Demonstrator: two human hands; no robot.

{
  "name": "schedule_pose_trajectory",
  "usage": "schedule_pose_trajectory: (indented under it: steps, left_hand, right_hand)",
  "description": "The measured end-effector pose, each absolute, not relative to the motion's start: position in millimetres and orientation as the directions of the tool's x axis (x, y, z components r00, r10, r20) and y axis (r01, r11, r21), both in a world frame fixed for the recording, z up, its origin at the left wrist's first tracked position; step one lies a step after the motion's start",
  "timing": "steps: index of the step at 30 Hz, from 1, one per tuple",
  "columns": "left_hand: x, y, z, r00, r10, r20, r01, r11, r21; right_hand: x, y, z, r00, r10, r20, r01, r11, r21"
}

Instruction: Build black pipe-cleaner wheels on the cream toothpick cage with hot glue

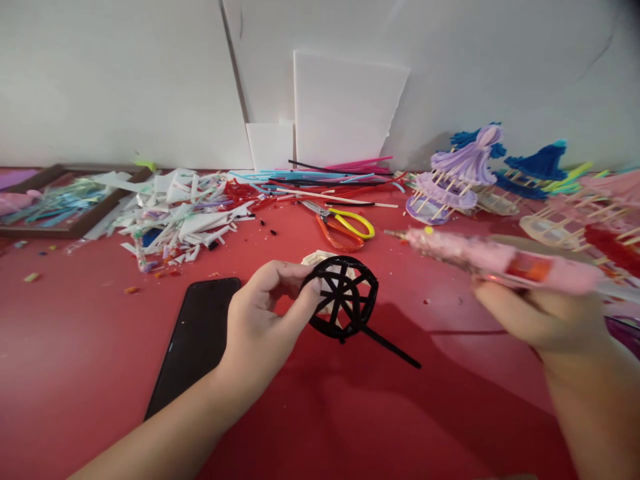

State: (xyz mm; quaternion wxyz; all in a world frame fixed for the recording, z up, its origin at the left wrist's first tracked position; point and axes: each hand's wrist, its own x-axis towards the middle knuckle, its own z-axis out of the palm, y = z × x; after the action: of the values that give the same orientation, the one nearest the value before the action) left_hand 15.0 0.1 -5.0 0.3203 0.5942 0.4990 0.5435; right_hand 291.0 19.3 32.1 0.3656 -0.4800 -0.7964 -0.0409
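My left hand (273, 313) pinches the left rim of a round black pipe cleaner frame (345, 293) with crossing spokes, held over the red table. A loose black strand sticks out from its lower right side. Behind the frame shows a cream-coloured piece (320, 259), mostly hidden. On the right, my right hand (545, 320) is wrapped round a pink hot glue gun (500, 263), its nozzle pointing left toward the scissors. A small gap lies between nozzle and black frame. My right fingers are partly hidden by the gun.
Yellow-and-orange-handled scissors (345, 227) lie beyond the frame. A black phone (197, 347) rests beside my left forearm. White scraps (185, 213) are heaped at back left, near a brown tray (85, 223). Coloured pipe cleaners (325, 179) lie along the wall; tiered crafts (450, 173) stand back right.
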Motion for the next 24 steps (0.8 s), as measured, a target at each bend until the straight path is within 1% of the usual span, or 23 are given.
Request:
schedule_pose_trajectory:
  steps: [1, 3, 4, 5, 6, 8, 9, 10, 11, 12, 13, 14, 15, 16, 17, 18, 20, 22, 24]
  left_hand:
    - [15, 0, -5, -0.088, 0.94, 0.329, 0.244, -0.3, 0.922]
    - [15, -2, -5, -0.095, 0.932, 0.349, 0.26, -0.316, 0.913]
    - [14, -2, -6, -0.103, 0.925, 0.365, 0.276, -0.326, 0.904]
    - [14, -3, -6, -0.109, 0.917, 0.384, 0.296, -0.339, 0.893]
    - [13, -3, -8, -0.106, 0.91, 0.402, 0.318, -0.352, 0.881]
    - [12, -4, -9, -0.076, 0.896, 0.437, 0.362, -0.384, 0.849]
    - [12, -4, -10, -0.053, 0.888, 0.457, 0.383, -0.405, 0.83]
    - [12, -4, -10, -0.031, 0.877, 0.48, 0.404, -0.428, 0.808]
    - [12, -4, -9, -0.013, 0.862, 0.506, 0.428, -0.453, 0.782]
    - [13, -5, -8, 0.001, 0.845, 0.535, 0.456, -0.477, 0.751]
    - [13, -5, -7, 0.011, 0.825, 0.565, 0.489, -0.498, 0.717]
    - [14, -6, -5, 0.022, 0.806, 0.592, 0.521, -0.515, 0.681]
    - [15, -6, -4, 0.032, 0.789, 0.614, 0.552, -0.526, 0.647]
    - [15, -7, -2, 0.043, 0.776, 0.629, 0.576, -0.534, 0.619]
    - [15, -7, -1, 0.055, 0.767, 0.639, 0.591, -0.541, 0.598]
    - [15, -8, 0, 0.063, 0.762, 0.644, 0.6, -0.545, 0.586]
    - [15, -8, 1, 0.073, 0.752, 0.655, 0.601, -0.557, 0.573]
    - [14, -7, 0, 0.072, 0.747, 0.66, 0.603, -0.56, 0.568]
    - [14, -6, -2, 0.069, 0.749, 0.659, 0.614, -0.553, 0.564]
  right_hand:
    - [290, 22, 32, -0.274, 0.775, 0.569, 0.833, 0.487, -0.262]
    - [290, 28, 25, -0.287, 0.872, 0.396, 0.897, 0.39, -0.208]
    - [293, 32, 18, -0.298, 0.909, 0.292, 0.915, 0.359, -0.186]
    - [297, 35, 10, -0.319, 0.921, 0.223, 0.922, 0.356, -0.152]
    - [301, 39, 1, -0.329, 0.928, 0.176, 0.93, 0.35, -0.112]
    - [307, 42, -14, -0.32, 0.937, 0.14, 0.946, 0.323, 0.003]
    - [306, 41, -18, -0.305, 0.94, 0.155, 0.952, 0.302, 0.048]
    - [303, 39, -18, -0.28, 0.937, 0.208, 0.96, 0.271, 0.071]
    - [296, 35, -16, -0.243, 0.922, 0.3, 0.97, 0.236, 0.06]
    - [286, 29, -11, -0.199, 0.888, 0.415, 0.977, 0.212, 0.015]
    - [274, 21, -4, -0.175, 0.828, 0.532, 0.967, 0.246, -0.064]
    - [261, 13, 4, -0.15, 0.754, 0.639, 0.934, 0.32, -0.159]
    - [247, 5, 11, -0.176, 0.687, 0.705, 0.875, 0.438, -0.208]
    - [234, -3, 18, -0.229, 0.624, 0.747, 0.804, 0.554, -0.215]
    - [223, -9, 22, -0.304, 0.573, 0.761, 0.729, 0.654, -0.201]
    - [214, -15, 24, -0.35, 0.532, 0.771, 0.678, 0.712, -0.184]
    - [203, -21, 21, -0.405, 0.501, 0.765, 0.645, 0.749, -0.149]
    - [202, -22, 15, -0.436, 0.537, 0.722, 0.643, 0.747, -0.168]
    - [207, -22, 10, -0.439, 0.594, 0.674, 0.635, 0.736, -0.235]
